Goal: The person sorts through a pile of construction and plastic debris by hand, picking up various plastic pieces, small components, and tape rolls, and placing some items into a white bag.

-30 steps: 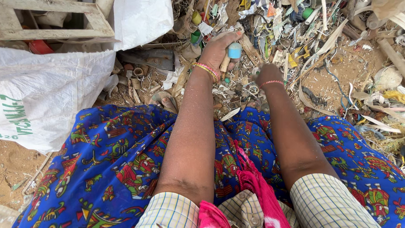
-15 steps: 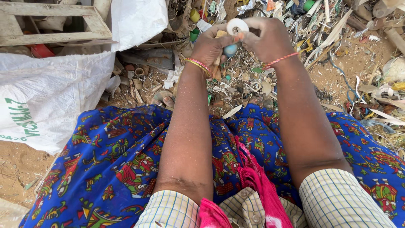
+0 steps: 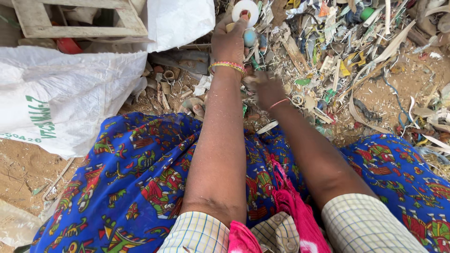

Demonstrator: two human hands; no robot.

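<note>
white round disc (image 3: 245,9), flat, pinched by left hand (image 3: 228,43).

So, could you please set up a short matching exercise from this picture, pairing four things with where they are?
Things:
1. white disc
2. white sack
3. wooden frame
4. right hand

Places:
a. top left corner
b. held up in the left hand
c. low among the scraps
d. left of the blue patterned cloth

Pairs: 1-b, 2-d, 3-a, 4-c
</note>
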